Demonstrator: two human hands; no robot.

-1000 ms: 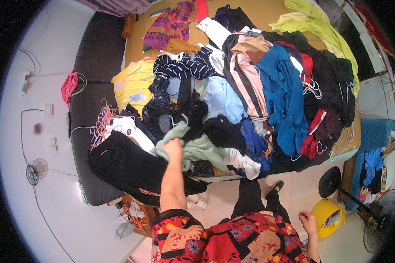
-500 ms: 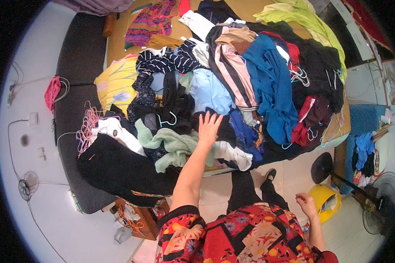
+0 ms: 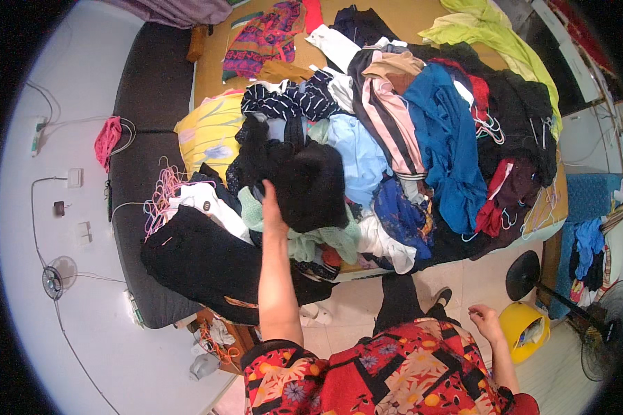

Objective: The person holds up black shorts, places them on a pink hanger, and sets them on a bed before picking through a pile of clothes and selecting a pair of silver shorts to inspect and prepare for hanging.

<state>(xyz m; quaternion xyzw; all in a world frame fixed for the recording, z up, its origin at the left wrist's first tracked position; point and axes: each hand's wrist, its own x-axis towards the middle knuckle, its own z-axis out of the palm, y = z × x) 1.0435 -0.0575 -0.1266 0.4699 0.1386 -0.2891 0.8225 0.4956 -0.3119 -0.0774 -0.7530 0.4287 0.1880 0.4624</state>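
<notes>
The left hand reaches into the clothes on the bed, against a piece of black cloth that lies along its right side. One finger shows pointing away from the body; the others are hidden, so I cannot tell whether they pinch the cloth. A pale green knit shows on both sides of the left wrist, partly under the black cloth.

Left of that hand lies a white garment with a small round dark badge, its markings too small to read. Pink hangers bunch just beyond the garment, and a large black garment spreads nearer the body. To the hand's right are a light blue garment and, farther over, a darker blue one.

The right hand is well apart from the pile, fingers loosely bent, with nothing visible in it. Just to its right stands a yellow bucket; farther right is a floor fan.
</notes>
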